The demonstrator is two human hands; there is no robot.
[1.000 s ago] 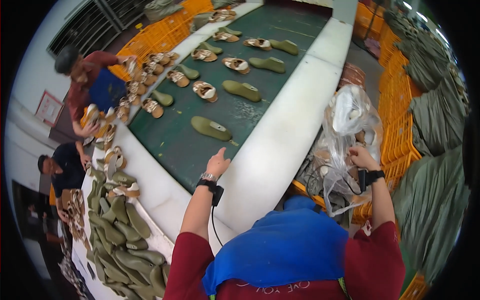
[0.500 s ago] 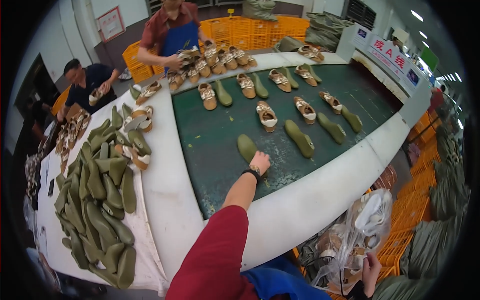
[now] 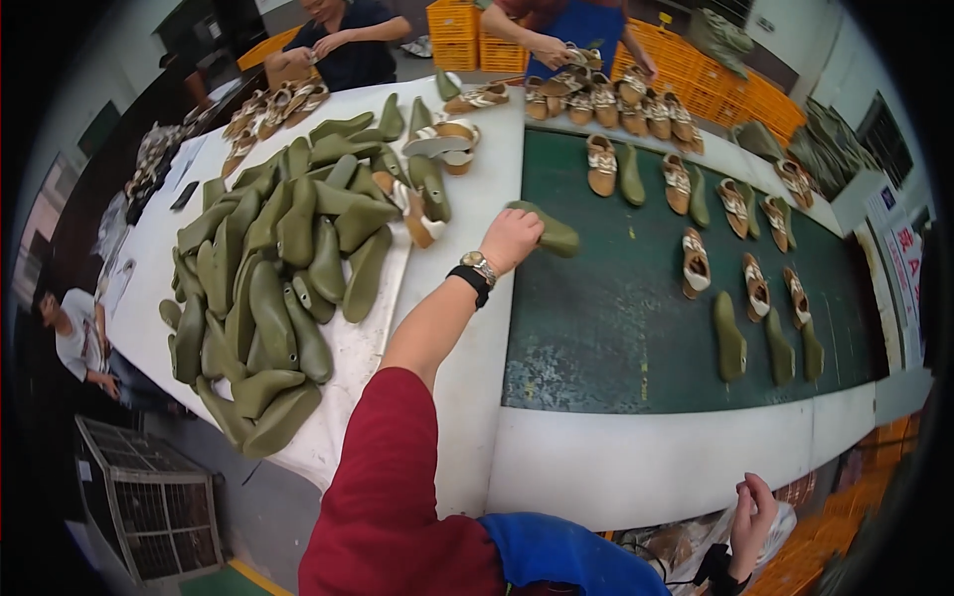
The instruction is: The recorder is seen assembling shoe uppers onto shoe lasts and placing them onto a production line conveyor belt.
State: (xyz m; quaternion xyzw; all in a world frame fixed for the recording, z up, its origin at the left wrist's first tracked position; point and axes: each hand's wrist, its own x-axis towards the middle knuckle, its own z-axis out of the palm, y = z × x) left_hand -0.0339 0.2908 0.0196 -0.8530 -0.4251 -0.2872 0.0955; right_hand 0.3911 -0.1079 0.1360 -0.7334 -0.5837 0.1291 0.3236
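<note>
Read from the left hand (image 3: 512,240) as the centre of the dial, the green shoe last (image 3: 558,238) lay just towards three o'clock, its near end gripped in that hand; the fingers were wrapped over it, pinching it, and its body reached across the left edge of the green belt (image 3: 596,343). Whether it touched the belt or hung above it could not be told. Between four and five o'clock was the right hand (image 3: 753,519), fingers lightly curled and a little apart with nothing visible between them, near a clear plastic bag (image 3: 681,543). At nine o'clock a heap of lasts (image 3: 263,263) spread over the white worktop (image 3: 437,313), with a tan-and-white shoe (image 3: 421,221) against its right side. On the belt, shoes paired with lasts stood in a far row between two and three o'clock; nearer, three lasts (image 3: 730,338) lay around four o'clock, below three more shoes (image 3: 696,260). Between twelve and one, a co-worker in a blue apron (image 3: 576,38) handled shoes beside a cluster of brown-and-white pairs (image 3: 633,87). A co-worker in a dark shirt (image 3: 353,55) sat at eleven o'clock, and a mesh-sided cage (image 3: 154,512) stood near eight.
</note>
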